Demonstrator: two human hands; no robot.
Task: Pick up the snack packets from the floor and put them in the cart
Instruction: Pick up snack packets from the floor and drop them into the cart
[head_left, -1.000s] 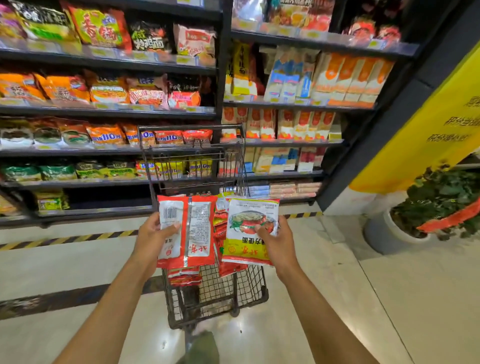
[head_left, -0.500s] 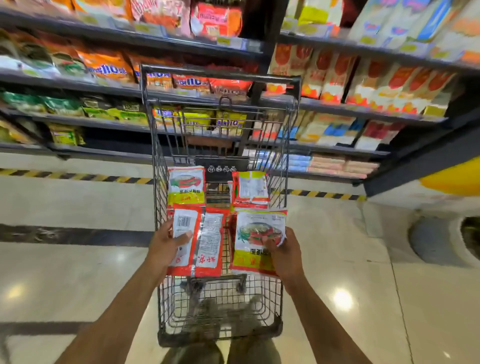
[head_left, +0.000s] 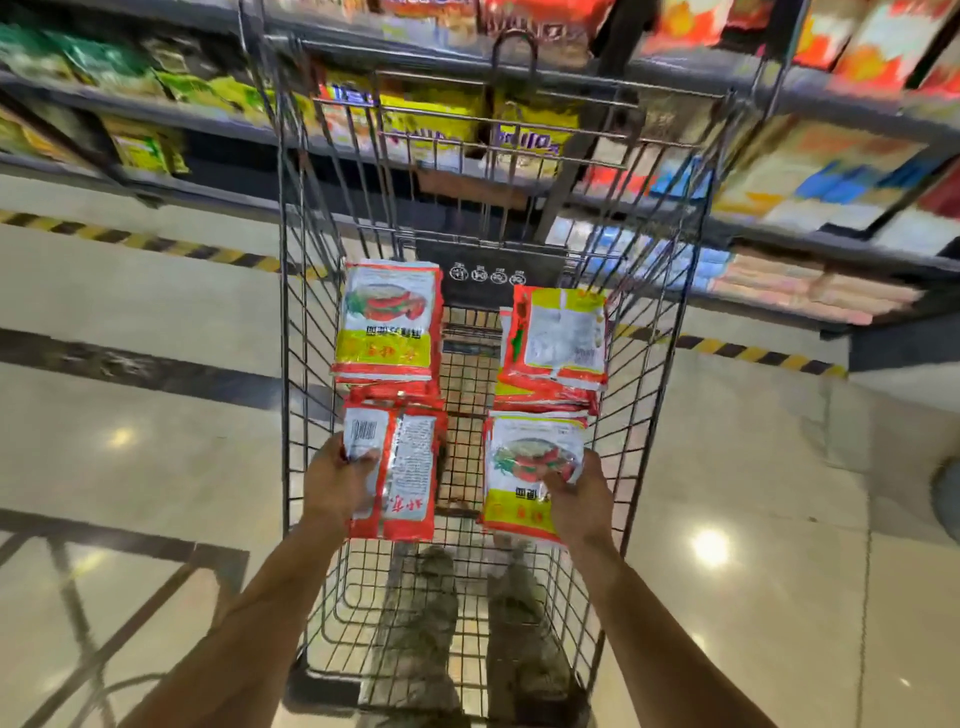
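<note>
**OPERATOR:** What is the state of both grips?

**MANUAL:** Your left grip (head_left: 337, 480) is closed on a red packet (head_left: 410, 467), barcode side up, with the thumb across its left edge. Your right grip (head_left: 576, 499) is closed on a yellow-banded packet (head_left: 519, 467), printed face up, with the thumb on the picture. Both packets sit at centre frame, inside the wire walls of the cart (head_left: 284, 312) and above its mesh bottom.

**OPERATOR:** What is loaded so far?

**MANUAL:** Two stacks lie just above the held packets in the frame. The left stack (head_left: 387, 322) is face up and the right stack (head_left: 561, 338) is back up. The top edges of the held packets meet these stacks in the picture (whether they actually touch cannot be told from this angle).

**OPERATOR:** What can go wrong from here?

**MANUAL:** Four faults look possible.
1. **Release from height.** The glossy film will probably slide, so the packet lands askew or on edge.
2. **Escape through the wall.** A packet standing on edge near a side wall may slip out between the wide-spaced bars and drop to the floor (head_left: 156, 415).
3. **Disturbed stacks.** Pushing the held packets forward may shove the stacks. They look loosely piled, and the right one is fanned out at its lower edge.
4. **Rolling cart.** Neither grip holds the cart, so a push on its contents may roll it over the polished floor towards the shelves (head_left: 779, 208) in the upper frame.

Lower each packet flat onto the mesh before you loosen the thumb.
</note>
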